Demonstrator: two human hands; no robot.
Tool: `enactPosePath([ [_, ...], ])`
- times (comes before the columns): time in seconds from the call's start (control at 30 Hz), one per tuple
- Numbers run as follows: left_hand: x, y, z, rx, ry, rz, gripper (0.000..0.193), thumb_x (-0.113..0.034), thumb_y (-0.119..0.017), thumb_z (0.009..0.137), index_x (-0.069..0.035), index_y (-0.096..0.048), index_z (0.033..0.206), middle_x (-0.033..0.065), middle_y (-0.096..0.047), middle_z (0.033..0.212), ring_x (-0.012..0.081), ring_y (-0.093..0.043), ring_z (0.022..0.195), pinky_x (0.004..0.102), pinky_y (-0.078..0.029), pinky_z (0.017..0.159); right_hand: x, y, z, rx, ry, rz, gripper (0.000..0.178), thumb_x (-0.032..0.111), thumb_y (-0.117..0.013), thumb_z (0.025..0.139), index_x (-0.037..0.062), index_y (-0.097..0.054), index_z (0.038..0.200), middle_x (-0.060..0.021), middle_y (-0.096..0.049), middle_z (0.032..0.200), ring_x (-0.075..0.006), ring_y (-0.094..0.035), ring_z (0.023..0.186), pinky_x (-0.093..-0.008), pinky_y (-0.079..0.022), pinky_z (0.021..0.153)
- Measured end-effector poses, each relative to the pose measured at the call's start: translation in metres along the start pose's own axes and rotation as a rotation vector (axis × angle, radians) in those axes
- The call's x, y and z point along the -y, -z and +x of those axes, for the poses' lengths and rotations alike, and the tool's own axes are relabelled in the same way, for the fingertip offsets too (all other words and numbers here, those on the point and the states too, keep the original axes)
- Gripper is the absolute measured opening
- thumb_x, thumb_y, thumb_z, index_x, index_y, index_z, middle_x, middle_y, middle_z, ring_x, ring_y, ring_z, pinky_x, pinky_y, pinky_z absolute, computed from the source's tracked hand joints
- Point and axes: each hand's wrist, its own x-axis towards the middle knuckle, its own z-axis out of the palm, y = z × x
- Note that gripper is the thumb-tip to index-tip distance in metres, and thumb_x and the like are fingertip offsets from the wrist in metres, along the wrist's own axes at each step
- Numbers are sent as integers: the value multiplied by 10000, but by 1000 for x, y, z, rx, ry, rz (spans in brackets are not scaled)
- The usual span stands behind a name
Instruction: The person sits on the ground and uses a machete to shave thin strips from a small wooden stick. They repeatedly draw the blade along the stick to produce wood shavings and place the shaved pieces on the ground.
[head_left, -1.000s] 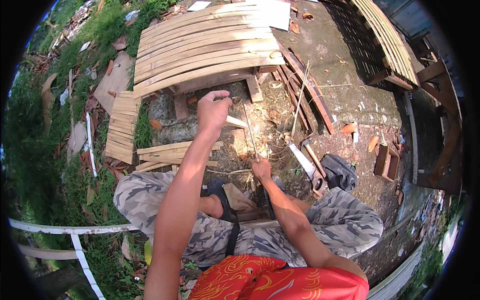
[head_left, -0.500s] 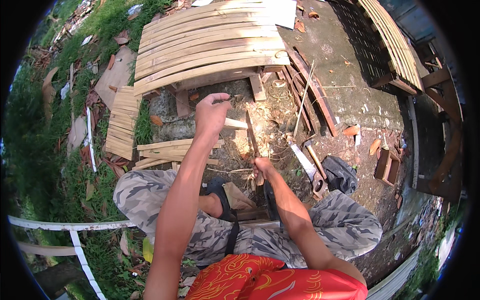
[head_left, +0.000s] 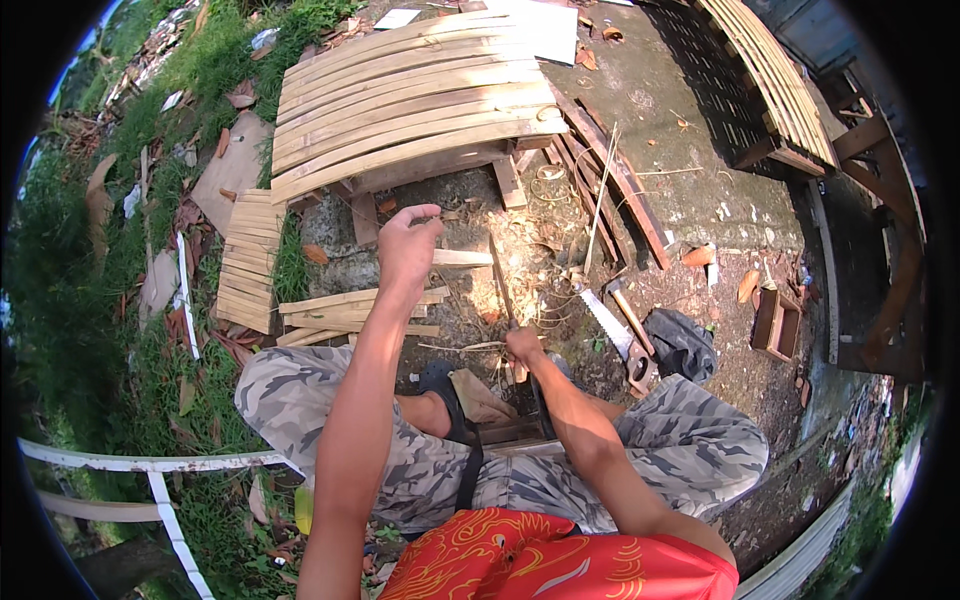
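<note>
My right hand (head_left: 523,345) is wrapped around the handle of a long dark-bladed knife (head_left: 502,285), whose blade points away from me. To its left, my left hand (head_left: 408,250) is raised with the fingers curled. What those fingers hold, if anything, is hidden. A short pale piece of wood (head_left: 463,258) shows just beside the left palm, its right end close to the knife blade. Several pale bamboo slats (head_left: 360,312) lie on the ground below the left hand.
A slatted bamboo bench (head_left: 415,110) stands ahead. Dark wooden planks (head_left: 622,190), a handsaw (head_left: 612,325), a hammer (head_left: 630,315) and a black bag (head_left: 680,345) lie to the right. Farther right are a small wooden box (head_left: 776,326) and another slatted bench (head_left: 775,75).
My left hand has moved slightly toward me and to the left, away from the blade. The right hand keeps hold of the knife with only a slight shift.
</note>
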Motion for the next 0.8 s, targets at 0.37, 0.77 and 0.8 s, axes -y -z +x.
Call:
enactPosePath([
  [0.37,6,10,-4,56,-18,-29,294,-19,-631,787,0,-641,1080,10,-579,720,71,-473,621,252,-371,545,-1,-21,1,-369,585,-254,188,158,-605,801,-23,-654,797,-130,-667,681,-230,-670,628,-368,-514,606],
  [0.77,17,23,-10,71,-7,-88,299,23,-599,796,6,-611,1094,-6,-554,748,56,-443,614,197,-327,547,32,-10,-34,-298,779,23,223,193,-614,812,22,-709,920,-165,-682,753,-228,-634,668,-371,-483,621],
  [0.8,17,24,-11,69,-4,-88,302,22,-599,796,5,-611,1097,-4,-556,751,56,-444,618,198,-329,550,21,-15,-27,-312,790,23,246,201,-614,806,10,-704,934,-173,-684,771,-236,-650,693,-380,-491,633],
])
